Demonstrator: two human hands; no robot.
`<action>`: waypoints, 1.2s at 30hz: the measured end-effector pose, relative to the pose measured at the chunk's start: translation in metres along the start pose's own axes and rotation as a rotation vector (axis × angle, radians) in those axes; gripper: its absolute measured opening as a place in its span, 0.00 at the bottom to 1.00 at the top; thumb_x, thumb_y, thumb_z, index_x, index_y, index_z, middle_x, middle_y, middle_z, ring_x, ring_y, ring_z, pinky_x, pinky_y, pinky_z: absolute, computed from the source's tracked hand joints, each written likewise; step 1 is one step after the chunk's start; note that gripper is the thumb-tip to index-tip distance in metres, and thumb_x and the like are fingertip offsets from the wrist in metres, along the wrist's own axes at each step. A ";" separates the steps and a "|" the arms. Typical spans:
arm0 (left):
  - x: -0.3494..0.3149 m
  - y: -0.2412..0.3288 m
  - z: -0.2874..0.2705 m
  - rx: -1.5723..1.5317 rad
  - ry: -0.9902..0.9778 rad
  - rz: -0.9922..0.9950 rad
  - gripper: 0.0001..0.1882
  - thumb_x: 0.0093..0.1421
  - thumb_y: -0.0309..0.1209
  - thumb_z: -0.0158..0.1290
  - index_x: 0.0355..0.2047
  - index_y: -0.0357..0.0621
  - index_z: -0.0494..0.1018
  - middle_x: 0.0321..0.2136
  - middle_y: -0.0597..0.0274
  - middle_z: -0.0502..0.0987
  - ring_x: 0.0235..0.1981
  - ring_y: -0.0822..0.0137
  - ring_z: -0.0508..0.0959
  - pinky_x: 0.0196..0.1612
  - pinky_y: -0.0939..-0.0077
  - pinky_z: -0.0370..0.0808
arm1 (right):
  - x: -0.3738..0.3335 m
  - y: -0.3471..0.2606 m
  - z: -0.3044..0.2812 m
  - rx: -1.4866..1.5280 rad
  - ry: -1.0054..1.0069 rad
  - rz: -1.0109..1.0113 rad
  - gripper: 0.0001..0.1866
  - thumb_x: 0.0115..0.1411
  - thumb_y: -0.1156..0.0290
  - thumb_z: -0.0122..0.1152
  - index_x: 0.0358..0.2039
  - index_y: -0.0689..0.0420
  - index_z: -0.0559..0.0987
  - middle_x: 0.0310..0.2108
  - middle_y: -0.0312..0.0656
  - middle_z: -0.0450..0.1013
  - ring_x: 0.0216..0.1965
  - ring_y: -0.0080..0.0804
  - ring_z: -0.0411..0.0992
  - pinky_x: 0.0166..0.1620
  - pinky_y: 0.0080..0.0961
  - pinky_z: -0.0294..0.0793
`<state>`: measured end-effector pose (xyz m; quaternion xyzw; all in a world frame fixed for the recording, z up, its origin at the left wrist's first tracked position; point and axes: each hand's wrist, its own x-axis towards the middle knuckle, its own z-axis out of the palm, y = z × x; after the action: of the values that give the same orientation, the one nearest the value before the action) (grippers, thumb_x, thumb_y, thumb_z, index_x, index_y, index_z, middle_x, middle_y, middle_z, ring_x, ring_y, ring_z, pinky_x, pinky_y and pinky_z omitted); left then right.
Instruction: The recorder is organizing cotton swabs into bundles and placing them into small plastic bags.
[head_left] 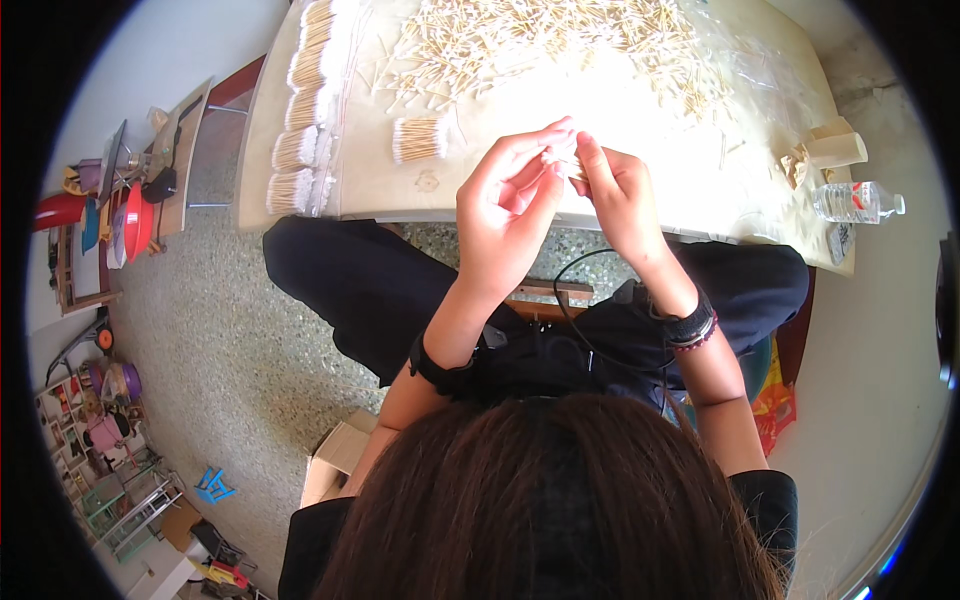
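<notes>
Over the near edge of the table (385, 190), both my hands meet around a few cotton swabs (574, 170). My left hand (503, 212) has its fingers curled and its thumb and fingertips closed at the white cotton ends. From the other side, my right hand (626, 205) pinches the swabs with thumb and fingers. My fingers partly hide them, so how many there are cannot be made out. Left of my hands lies a neat bundle of cotton swabs (420, 140), wooden sticks side by side. A large loose heap of swabs (560, 45) spreads across the far part of the table.
Along the table's left side runs a row of packed swab bundles (290, 190). On the right are a clear plastic bottle (852, 202) lying on its side and a beige paper roll (838, 148). A cardboard box (340, 455) and a blue stool (214, 486) stand on the floor.
</notes>
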<state>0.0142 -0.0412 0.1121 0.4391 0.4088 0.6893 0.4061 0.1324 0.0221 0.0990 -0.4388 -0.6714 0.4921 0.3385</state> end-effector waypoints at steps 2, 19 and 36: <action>0.000 -0.001 0.000 0.001 -0.002 -0.001 0.14 0.59 0.14 0.45 0.46 0.29 0.66 0.50 0.48 0.70 0.53 0.65 0.70 0.55 0.74 0.68 | 0.000 0.000 -0.001 0.029 -0.032 0.029 0.28 0.66 0.55 0.44 0.15 0.62 0.72 0.10 0.35 0.60 0.16 0.19 0.57 0.23 0.21 0.60; -0.003 -0.001 0.002 0.096 0.022 0.033 0.16 0.59 0.13 0.42 0.47 0.29 0.66 0.50 0.49 0.70 0.49 0.68 0.72 0.49 0.76 0.72 | 0.001 0.008 0.001 0.069 -0.111 0.140 0.27 0.66 0.54 0.42 0.17 0.62 0.73 0.12 0.35 0.62 0.18 0.20 0.59 0.25 0.23 0.62; 0.003 0.006 -0.012 0.112 -0.149 -0.007 0.12 0.60 0.16 0.47 0.44 0.27 0.69 0.38 0.54 0.76 0.35 0.68 0.78 0.44 0.78 0.74 | 0.002 0.006 -0.014 0.122 -0.284 0.300 0.27 0.65 0.53 0.44 0.17 0.60 0.73 0.11 0.30 0.59 0.17 0.17 0.55 0.23 0.20 0.58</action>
<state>0.0006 -0.0430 0.1151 0.5098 0.4171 0.6291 0.4127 0.1456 0.0294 0.0974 -0.4387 -0.6083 0.6337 0.1895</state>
